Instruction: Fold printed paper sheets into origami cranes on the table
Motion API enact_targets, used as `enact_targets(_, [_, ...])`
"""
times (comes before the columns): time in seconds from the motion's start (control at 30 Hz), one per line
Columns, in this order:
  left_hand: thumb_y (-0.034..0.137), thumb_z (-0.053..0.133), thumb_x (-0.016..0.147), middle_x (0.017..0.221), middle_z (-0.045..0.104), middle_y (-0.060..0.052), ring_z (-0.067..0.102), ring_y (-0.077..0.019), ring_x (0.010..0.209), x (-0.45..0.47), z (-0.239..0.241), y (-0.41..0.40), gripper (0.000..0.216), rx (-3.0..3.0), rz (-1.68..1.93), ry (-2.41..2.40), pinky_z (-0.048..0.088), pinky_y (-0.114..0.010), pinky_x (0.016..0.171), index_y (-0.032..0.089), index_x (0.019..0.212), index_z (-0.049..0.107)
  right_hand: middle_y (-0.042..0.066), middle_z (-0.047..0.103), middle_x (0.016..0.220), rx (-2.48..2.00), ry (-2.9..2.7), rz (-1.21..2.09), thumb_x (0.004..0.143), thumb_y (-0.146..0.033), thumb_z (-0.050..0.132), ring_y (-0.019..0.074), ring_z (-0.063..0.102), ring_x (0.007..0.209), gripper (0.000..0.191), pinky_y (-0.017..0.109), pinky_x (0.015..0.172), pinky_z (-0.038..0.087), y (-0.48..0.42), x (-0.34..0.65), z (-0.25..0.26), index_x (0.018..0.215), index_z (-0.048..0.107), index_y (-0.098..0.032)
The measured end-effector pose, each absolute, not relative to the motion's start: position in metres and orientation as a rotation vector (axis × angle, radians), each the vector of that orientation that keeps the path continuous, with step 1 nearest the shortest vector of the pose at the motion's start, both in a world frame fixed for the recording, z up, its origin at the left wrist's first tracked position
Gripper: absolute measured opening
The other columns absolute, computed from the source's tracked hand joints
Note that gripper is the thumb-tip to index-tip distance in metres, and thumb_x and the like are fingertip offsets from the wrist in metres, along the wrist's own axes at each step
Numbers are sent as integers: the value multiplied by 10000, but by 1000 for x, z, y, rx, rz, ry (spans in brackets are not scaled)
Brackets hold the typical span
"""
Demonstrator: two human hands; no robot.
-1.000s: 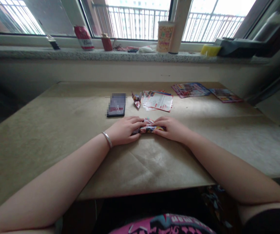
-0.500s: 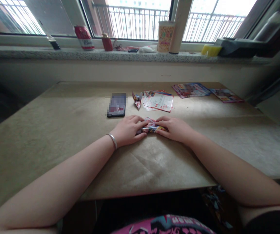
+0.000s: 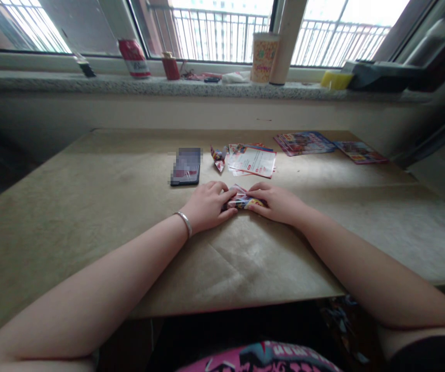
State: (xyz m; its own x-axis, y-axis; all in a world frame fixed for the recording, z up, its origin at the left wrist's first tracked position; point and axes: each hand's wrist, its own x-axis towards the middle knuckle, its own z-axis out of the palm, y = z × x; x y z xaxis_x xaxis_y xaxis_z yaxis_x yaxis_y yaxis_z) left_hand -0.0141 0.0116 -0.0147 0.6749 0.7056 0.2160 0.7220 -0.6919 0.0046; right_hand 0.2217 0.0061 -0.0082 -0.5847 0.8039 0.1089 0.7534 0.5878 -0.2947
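A folded piece of colourful printed paper [image 3: 242, 199] lies at the middle of the table, between my two hands. My left hand [image 3: 211, 205] grips its left end, with fingers on top and the thumb along the near edge; a silver bangle circles that wrist. At the right end my right hand [image 3: 274, 201] pinches the same paper between thumb and fingers. Both ends are partly hidden by the hands. Beyond it stands a small folded paper piece [image 3: 218, 159], and beside that lies a loose pile of printed sheets [image 3: 254, 160].
A dark phone [image 3: 186, 166] lies left of the sheets on the table [image 3: 71, 217]. Two groups of colourful printed sheets [image 3: 305, 142] lie at the back right. On the windowsill stand a red can [image 3: 133, 59], a red bottle [image 3: 170, 67] and a patterned cup [image 3: 264, 58].
My left hand has shifted slightly to the right along the folded paper. The right hand has barely moved, and both keep their hold.
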Motion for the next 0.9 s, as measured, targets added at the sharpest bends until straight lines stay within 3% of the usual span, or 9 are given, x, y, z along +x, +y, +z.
enact_targets(0.4, [477, 478, 903, 1191, 615, -108, 562, -270, 1081, -13, -15, 10, 486, -2783, -335, -1174, 459, -398, 925, 189, 1290, 534, 90, 663, 1193, -1308, -2637, 157, 886, -434, 510, 260, 587, 1068, 465, 369, 921, 452, 0, 218, 0, 1283, 597, -208])
enact_targets(0.67, [225, 483, 833, 1169, 640, -116, 593, -267, 1050, -19, -10, 8, 560, -2713, -339, -1341, 484, -380, 913, 141, 1384, 437, 116, 694, 1119, -1432, -2619, -41, 887, -310, 470, 257, 638, 978, 413, 349, 822, 481, -4, 217, 3, 1251, 613, -178])
enact_targets(0.8, [273, 480, 837, 1196, 627, -115, 592, -251, 1085, -25, -9, 12, 559, -2722, -545, -1576, 459, -354, 962, 141, 1379, 438, 73, 657, 1224, -1370, -2609, -39, 884, -320, 493, 247, 621, 1052, 406, 344, 863, 490, 1, 223, -1, 1258, 615, -219])
enact_targets(0.9, [361, 488, 849, 1122, 661, -93, 637, -239, 973, -26, -5, 12, 547, -2745, -641, -1844, 485, -339, 880, 174, 1362, 459, 62, 638, 1259, -1348, -2591, -58, 885, -315, 495, 243, 619, 1062, 431, 348, 884, 493, 2, 226, -4, 1296, 587, -221])
